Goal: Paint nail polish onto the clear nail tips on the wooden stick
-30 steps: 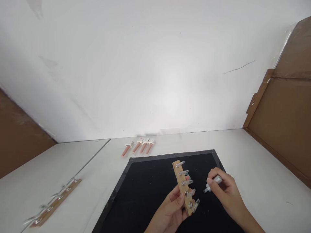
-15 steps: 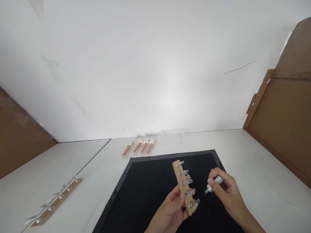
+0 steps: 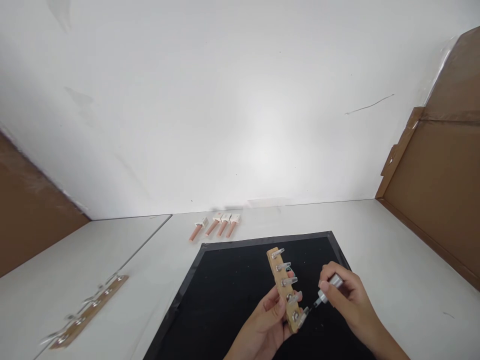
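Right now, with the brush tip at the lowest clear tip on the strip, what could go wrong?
The left hand pinches the wooden strip only at its lower end, so it could tilt or slip. The small silver brush cap in the right hand sits close to the neighbouring clear nail tips and may smear them. Anything dropped lands on the black mat.

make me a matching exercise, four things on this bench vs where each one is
1. wooden strip with clear tips
2. silver brush cap
3. second wooden strip
4. four pink tubes

a. on the table, far left
b. in the left hand, over the black mat
c. in a row beyond the mat's far edge
d. in the right hand

Pairs: 1-b, 2-d, 3-a, 4-c
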`<state>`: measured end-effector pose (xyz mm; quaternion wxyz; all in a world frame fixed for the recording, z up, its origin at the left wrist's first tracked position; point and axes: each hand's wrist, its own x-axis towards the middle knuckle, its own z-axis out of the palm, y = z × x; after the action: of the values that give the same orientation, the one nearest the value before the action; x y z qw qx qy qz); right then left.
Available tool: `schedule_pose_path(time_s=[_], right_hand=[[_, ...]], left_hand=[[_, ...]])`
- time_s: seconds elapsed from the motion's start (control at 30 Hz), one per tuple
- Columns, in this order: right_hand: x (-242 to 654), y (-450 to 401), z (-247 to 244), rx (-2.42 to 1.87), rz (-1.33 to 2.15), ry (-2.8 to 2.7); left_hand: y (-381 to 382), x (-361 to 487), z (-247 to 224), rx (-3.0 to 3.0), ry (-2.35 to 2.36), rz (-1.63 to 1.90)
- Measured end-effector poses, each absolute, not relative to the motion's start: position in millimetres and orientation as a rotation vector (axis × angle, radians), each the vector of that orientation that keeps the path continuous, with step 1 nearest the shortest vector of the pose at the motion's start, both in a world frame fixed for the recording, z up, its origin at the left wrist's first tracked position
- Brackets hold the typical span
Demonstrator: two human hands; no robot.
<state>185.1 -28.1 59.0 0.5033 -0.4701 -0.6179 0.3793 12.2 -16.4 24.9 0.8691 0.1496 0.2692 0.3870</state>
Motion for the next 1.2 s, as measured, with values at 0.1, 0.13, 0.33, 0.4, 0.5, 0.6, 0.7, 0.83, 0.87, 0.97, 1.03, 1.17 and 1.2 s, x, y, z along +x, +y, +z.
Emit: schedule_pose_path(time_s=[0.1,0.13,0.33,0.4,0.5,0.6,0.7,0.83,0.87,0.97,1.03,1.17,1.2], right_hand=[[184.7,-27.7,59.1,-1.166,0.938,-1.498],[184.8,-27.2,58.4,-1.19,0.936,-1.479],[185.7,-26.7,52.9,-1.216,0.936,-1.343],[185.8,-27.7,52.0,-1.179,0.984,-1.313],[186.4,-29.1,50.6,-1.117,1.051,-1.268],[188.1,-30.3,49.9,-1.023,1.069,-1.297],[189.3,-31.4,51.4,-0.911,1.074,-1.367],[189.5,-32.2,55.1,-0.825,1.11,-1.426],[189.6,-32.2,55.8,-0.819,1.116,-1.442],[190.2,-31.9,56.8,-0.813,1.127,-1.496],[190.5,-31.7,57.3,-0.819,1.137,-1.525],[191.1,-31.6,59.4,-0.813,1.151,-1.569],[191.2,-31.7,60.0,-0.815,1.154,-1.58]], left_hand=[[-16.5,13.4,24.4,0.318,0.571,0.809],[-16.7,13.5,24.1,0.321,0.576,0.809],[-17.4,11.1,23.7,0.33,0.575,0.8],[-17.0,10.7,24.2,0.339,0.578,0.795],[-16.6,10.9,25.6,0.345,0.596,0.78],[-16.8,11.9,27.7,0.34,0.614,0.763],[-17.1,13.5,29.1,0.331,0.633,0.758],[-16.6,15.9,28.2,0.329,0.642,0.761],[-16.3,16.4,27.7,0.328,0.639,0.762],[-15.7,17.3,26.0,0.335,0.625,0.768],[-15.5,17.4,25.2,0.339,0.619,0.77],[-15.2,17.3,25.7,0.332,0.614,0.768],[-15.2,17.3,26.2,0.329,0.613,0.767]])
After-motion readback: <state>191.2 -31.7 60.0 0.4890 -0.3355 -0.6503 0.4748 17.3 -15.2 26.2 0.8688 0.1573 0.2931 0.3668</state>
